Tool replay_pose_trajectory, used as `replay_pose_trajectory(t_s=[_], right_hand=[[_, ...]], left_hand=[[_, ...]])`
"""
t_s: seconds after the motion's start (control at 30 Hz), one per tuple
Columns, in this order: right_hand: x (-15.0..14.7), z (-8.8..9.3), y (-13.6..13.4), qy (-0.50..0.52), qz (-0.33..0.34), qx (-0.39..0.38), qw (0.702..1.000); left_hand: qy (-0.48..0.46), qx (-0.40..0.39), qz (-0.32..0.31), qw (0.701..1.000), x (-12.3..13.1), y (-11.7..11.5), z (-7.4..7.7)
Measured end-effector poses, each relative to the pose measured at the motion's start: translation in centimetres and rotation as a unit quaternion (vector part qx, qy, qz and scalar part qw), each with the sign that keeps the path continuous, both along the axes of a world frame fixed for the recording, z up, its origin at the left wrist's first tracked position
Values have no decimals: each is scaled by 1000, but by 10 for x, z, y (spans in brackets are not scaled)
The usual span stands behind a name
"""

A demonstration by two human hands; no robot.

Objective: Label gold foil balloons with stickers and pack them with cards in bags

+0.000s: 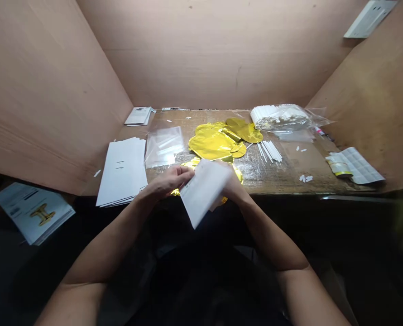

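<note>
The person's left hand [167, 181] is curled nearly closed, its fingers pinching the left edge of a white paper sheet [204, 192] held up just above the counter [272, 179]. The right hand [231, 184] sits mostly behind that sheet, so how far it is closed is hard to tell, though it seems to touch the sheet's far side. Flat gold foil balloons [213, 144] lie on the counter ahead of the hands, and another gold foil piece [238, 174] lies partly beneath them. To the left, a stack of white sheets [122, 171] sits beside a clear plastic sleeve [164, 146]; to the right are loose white sticks [269, 151], a clear bag of white sticks [279, 117] and a sheet of white stickers [354, 165].
</note>
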State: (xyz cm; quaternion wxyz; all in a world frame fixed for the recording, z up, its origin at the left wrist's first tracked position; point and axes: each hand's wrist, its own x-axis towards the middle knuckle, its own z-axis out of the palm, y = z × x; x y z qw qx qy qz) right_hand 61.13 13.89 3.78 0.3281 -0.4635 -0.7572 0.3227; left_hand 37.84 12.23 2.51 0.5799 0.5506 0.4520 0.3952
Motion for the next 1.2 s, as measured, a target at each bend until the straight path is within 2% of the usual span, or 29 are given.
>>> replay_pose_trajectory(t_s=[0.1, 0.23, 0.3, 0.4, 0.53, 0.67, 0.73, 0.8, 0.87, 0.93, 1.0, 1.03, 1.13, 1.2], right_hand=[[15, -1, -2, 42, 51, -43, 997], [37, 0, -4, 129, 124, -125, 976], [45, -3, -3, 163, 137, -162, 964], [51, -11, -1, 170, 86, -165, 968], [50, -21, -4, 148, -5, -132, 980], [52, -22, -5, 130, -30, -93, 987], [55, -23, -3, 131, -26, -110, 985], [56, -24, -1, 141, 12, -160, 977], [53, -28, 1, 169, 26, -171, 970], [45, -33, 2, 211, -39, -115, 970], [37, -39, 4, 233, -127, -49, 963], [36, -42, 6, 228, -145, -31, 962], [56, -43, 24, 138, -160, -5, 977], [89, -38, 42, 2, -249, 10, 969]], left_hand=[[23, -49, -102, 993, 8, 1, 10], [68, -5, -112, 991, 10, 12, 13], [113, 34, -108, 987, 13, 19, 11], [164, 94, -89, 978, 23, 27, 7], [204, 164, -15, 965, 37, 24, 1], [284, 232, 6, 930, 47, 18, -1], [289, 244, 14, 926, 50, 20, -1], [256, 225, 7, 940, 53, 26, -3], [160, 172, 30, 971, 61, 32, -7], [21, 97, 69, 993, 72, 34, -13], [-88, 49, 96, 990, 86, 31, -20], [-114, 41, 100, 987, 91, 29, -24], [-126, 36, 134, 982, 96, 28, -33], [-126, 15, 170, 977, 90, 35, -35]])
